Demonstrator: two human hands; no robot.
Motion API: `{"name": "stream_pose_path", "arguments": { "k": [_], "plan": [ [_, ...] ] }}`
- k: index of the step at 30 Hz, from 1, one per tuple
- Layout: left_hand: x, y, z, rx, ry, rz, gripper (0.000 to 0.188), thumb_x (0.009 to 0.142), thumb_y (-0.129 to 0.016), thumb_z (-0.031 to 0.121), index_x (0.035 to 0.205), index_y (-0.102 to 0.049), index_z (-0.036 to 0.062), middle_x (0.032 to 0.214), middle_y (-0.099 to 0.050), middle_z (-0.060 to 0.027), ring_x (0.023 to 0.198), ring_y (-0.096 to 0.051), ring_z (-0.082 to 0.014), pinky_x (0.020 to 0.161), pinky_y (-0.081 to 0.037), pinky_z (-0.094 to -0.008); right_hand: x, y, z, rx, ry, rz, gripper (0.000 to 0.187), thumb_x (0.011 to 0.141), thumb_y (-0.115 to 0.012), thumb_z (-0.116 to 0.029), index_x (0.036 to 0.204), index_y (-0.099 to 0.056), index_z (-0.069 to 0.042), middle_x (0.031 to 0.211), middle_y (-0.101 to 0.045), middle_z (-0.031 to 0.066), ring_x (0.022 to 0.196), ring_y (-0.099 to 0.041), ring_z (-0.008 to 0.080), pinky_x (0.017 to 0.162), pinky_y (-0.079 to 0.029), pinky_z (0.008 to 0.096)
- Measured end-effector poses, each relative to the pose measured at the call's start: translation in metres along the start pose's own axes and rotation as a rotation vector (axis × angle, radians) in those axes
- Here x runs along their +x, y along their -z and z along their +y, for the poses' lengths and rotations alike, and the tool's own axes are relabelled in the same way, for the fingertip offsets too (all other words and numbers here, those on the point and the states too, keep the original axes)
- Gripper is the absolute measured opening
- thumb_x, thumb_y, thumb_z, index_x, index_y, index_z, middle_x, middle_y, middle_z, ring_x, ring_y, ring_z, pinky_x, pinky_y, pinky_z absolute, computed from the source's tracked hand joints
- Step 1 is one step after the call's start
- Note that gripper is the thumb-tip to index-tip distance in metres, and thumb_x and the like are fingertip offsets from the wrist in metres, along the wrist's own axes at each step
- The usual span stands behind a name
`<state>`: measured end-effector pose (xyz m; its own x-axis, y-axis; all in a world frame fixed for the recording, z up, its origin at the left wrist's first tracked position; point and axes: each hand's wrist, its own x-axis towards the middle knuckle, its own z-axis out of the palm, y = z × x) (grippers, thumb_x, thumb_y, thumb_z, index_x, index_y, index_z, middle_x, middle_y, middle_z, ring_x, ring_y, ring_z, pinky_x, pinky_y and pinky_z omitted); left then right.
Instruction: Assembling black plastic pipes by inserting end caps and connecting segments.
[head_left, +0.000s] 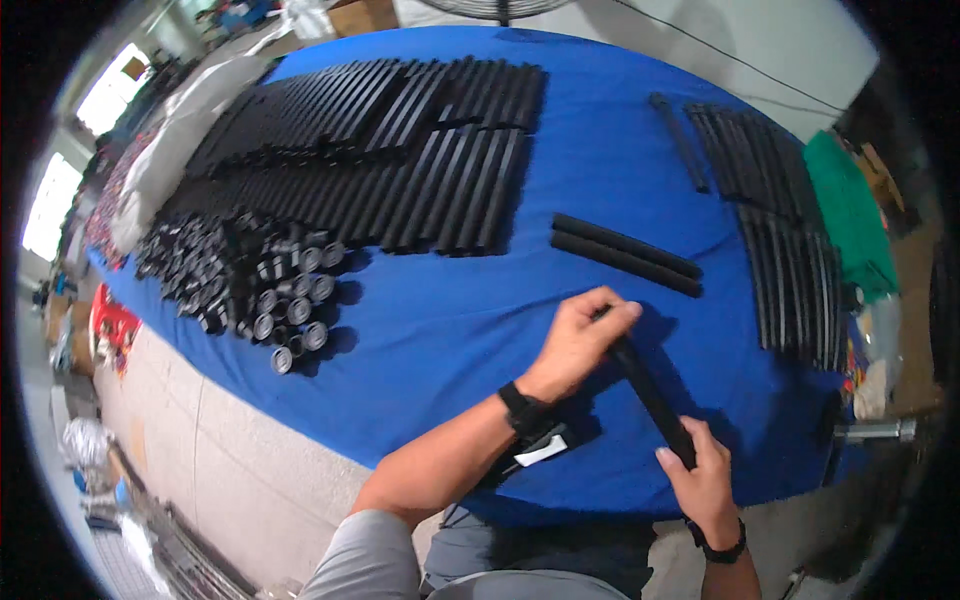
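A black tube (652, 394) slants between my two hands above the blue cloth. My left hand (588, 330) is closed around its upper end, the thumb resting near the tip. Lower down on the right, my right hand (702, 470) grips the other end. Just beyond my hands, a pair of black tubes (626, 256) lies side by side on the cloth. By my left wrist is a dark object with a white label (542, 452), partly hidden by the forearm.
Rows of black tubes (440, 190) cover the table's far left, beside a heap of small black caps (245, 275). More black tubes (790, 270) lie at the right edge, next to green cloth (850, 215). A metal clamp rod (875, 431) juts out at the right.
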<state>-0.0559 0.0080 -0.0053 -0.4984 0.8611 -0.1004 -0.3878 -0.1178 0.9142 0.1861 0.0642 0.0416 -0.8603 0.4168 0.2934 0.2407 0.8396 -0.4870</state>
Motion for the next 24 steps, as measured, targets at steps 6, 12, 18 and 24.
{"name": "stream_pose_path", "arguments": {
  "k": [6,12,18,24],
  "plan": [
    [-0.007,0.006,0.002,-0.094,-0.001,-0.088,0.017,0.091,-0.068,0.024,0.083,-0.061,0.0094,0.067,-0.054,0.0056,0.052,-0.043,-0.0018,0.045,-0.029,-0.0196,-0.006,0.009,-0.008,1.322,-1.096,-0.453,0.027,0.086,-0.065,-0.007,0.110,-0.056,0.003,0.075,-0.055,0.0084,0.047,-0.046,0.0148,0.043,-0.036,0.0285],
    [-0.003,0.004,0.000,-0.012,0.049,-0.062,0.022,0.092,-0.066,0.028,0.083,-0.060,0.0094,0.064,-0.052,0.0057,0.052,-0.043,-0.0023,0.043,-0.031,-0.0202,-0.005,0.001,-0.010,0.454,-0.577,-0.281,0.026,0.084,-0.060,-0.003,0.109,-0.056,0.002,0.064,-0.052,0.0058,0.047,-0.050,0.0120,0.043,-0.038,0.0263],
    [0.002,0.004,-0.011,-0.050,-0.069,-0.097,0.022,0.092,-0.066,0.028,0.082,-0.059,0.0094,0.062,-0.049,0.0065,0.053,-0.043,-0.0023,0.044,-0.031,-0.0210,-0.006,0.006,-0.012,1.167,-1.017,-0.416,0.028,0.083,-0.056,0.001,0.110,-0.054,0.002,0.065,-0.052,0.0046,0.048,-0.050,0.0098,0.044,-0.039,0.0235],
    [-0.002,0.004,0.004,-0.048,-0.051,-0.091,0.024,0.091,-0.067,0.027,0.078,-0.059,0.0090,0.063,-0.050,0.0069,0.055,-0.043,-0.0018,0.047,-0.032,-0.0214,-0.009,0.006,0.003,0.818,-0.655,-0.251,0.035,0.087,-0.061,-0.006,0.119,-0.050,0.005,0.076,-0.056,0.0115,0.055,-0.055,0.0135,0.045,-0.043,0.0255]
  ]
}}
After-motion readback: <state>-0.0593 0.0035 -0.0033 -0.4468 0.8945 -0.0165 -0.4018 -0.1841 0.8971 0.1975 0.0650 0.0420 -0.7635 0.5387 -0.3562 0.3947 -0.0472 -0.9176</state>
